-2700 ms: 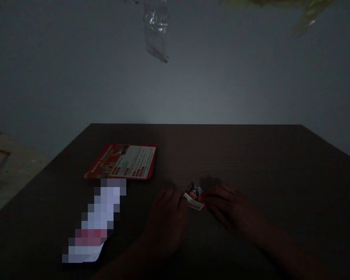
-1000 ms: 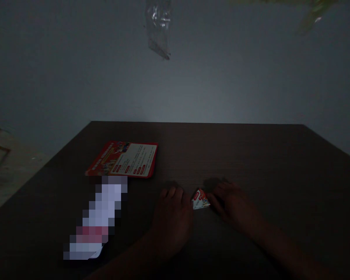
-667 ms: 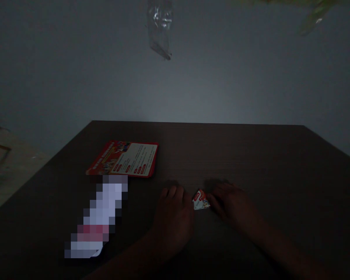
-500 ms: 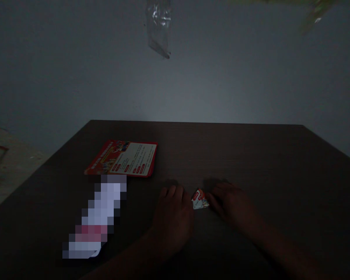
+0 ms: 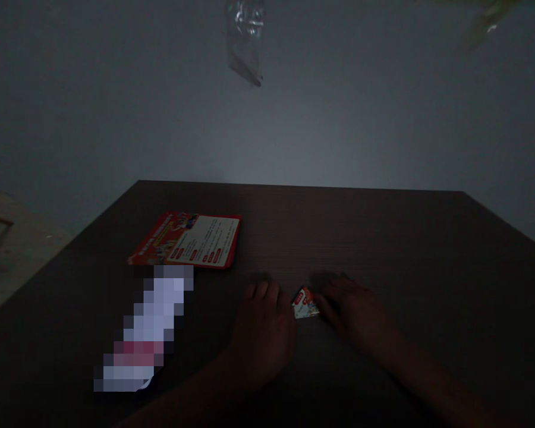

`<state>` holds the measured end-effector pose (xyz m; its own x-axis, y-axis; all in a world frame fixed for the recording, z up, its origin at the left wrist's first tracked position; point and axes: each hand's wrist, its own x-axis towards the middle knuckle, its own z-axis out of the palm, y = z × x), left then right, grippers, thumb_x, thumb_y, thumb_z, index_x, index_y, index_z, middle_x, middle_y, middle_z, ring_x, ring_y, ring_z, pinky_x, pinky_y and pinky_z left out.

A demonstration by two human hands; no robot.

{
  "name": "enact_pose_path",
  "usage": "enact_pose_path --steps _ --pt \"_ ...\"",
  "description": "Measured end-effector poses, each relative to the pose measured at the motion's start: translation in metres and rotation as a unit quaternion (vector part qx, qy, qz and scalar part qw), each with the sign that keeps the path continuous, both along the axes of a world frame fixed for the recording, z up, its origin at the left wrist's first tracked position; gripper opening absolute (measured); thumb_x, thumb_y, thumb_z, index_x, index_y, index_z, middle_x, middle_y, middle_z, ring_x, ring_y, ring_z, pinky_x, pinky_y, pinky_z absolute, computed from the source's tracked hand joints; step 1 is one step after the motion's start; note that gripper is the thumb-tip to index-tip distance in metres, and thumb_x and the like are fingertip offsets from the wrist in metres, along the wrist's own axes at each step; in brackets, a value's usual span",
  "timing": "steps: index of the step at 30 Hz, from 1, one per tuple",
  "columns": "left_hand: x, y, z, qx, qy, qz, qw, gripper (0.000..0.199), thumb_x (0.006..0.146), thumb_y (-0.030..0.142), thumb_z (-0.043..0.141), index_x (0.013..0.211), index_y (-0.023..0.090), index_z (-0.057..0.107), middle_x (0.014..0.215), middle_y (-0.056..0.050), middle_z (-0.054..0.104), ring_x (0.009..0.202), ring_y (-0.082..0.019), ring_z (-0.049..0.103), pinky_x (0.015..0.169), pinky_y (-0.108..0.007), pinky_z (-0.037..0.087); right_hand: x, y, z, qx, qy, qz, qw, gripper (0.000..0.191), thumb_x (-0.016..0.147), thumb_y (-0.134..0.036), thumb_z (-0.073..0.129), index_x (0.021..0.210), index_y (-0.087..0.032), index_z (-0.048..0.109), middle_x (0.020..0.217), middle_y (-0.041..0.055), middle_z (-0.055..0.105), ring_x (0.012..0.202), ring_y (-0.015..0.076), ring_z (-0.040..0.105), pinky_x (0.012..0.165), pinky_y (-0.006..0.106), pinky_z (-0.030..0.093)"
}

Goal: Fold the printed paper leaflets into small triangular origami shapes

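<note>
The room is quite dark, and I see a person with two bare hands at a brown table (image 5: pixel 365 232). I take the red leaflet (image 5: pixel 203 241) as my mark, and I give the sides as this person has them.

To the right of the leaflet, and nearer to the person, lies a small folded paper (image 5: pixel 303 305), white with red and coloured print. The left hand (image 5: pixel 265 333), nearer to the person than the leaflet and a little to its right, is at the paper's left edge. Its fingers are bent and close together. The right hand (image 5: pixel 356 315), further to the right from the leaflet, is at the other edge, with the fingers also bent and close together. Whether either hand clamps the paper or only presses it, I cannot tell.

Just beside the leaflet, on its near side, lies a long bright object (image 5: pixel 149 333), covered by blurred squares. Beyond the leaflet and higher, a piece of clear plastic (image 5: pixel 245 44) hangs in front of the grey wall (image 5: pixel 361 107).
</note>
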<state>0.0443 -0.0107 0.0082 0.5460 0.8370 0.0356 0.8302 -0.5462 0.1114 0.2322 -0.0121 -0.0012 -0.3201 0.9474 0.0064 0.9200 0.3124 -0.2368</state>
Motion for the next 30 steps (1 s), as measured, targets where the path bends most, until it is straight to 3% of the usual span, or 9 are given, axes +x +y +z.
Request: enact_pose_path --steps 7,18,30 --pt "-0.0008 -0.0009 -0.0033 0.004 -0.006 -0.005 1.000 0.019 0.088 0.020 0.041 0.089 0.015 0.059 0.087 -0.008 0.056 0.084 -0.024 0.050 0.076 -0.041 0.038 0.0014 -0.0008 -0.0032 0.017 0.001 -0.003 1.000 0.026 0.091 -0.028 0.046 0.076 -0.017 0.064 0.075 0.0052 0.066 0.072 0.0193 0.060 0.070 0.032 0.042" --pt "-0.0012 -0.0024 -0.0044 -0.011 -0.053 -0.086 0.995 0.033 0.089 0.018 0.042 0.121 0.016 0.048 0.099 -0.008 0.057 0.090 -0.023 0.051 0.079 -0.039 0.042 0.0009 -0.0005 -0.0027 0.035 0.008 0.001 0.999 0.026 0.090 -0.027 0.047 0.073 -0.017 0.064 0.071 0.0049 0.065 0.068 0.0183 0.059 0.071 0.032 0.041" --pt "-0.0015 -0.0010 -0.0022 -0.019 -0.040 -0.092 0.995 0.035 0.089 0.018 0.043 0.123 0.016 0.049 0.099 -0.008 0.058 0.089 -0.023 0.052 0.079 -0.040 0.043 0.0009 -0.0013 -0.0013 0.021 -0.004 -0.001 1.000 0.025 0.090 -0.027 0.047 0.075 -0.017 0.063 0.074 0.0054 0.065 0.071 0.0192 0.059 0.071 0.033 0.041"
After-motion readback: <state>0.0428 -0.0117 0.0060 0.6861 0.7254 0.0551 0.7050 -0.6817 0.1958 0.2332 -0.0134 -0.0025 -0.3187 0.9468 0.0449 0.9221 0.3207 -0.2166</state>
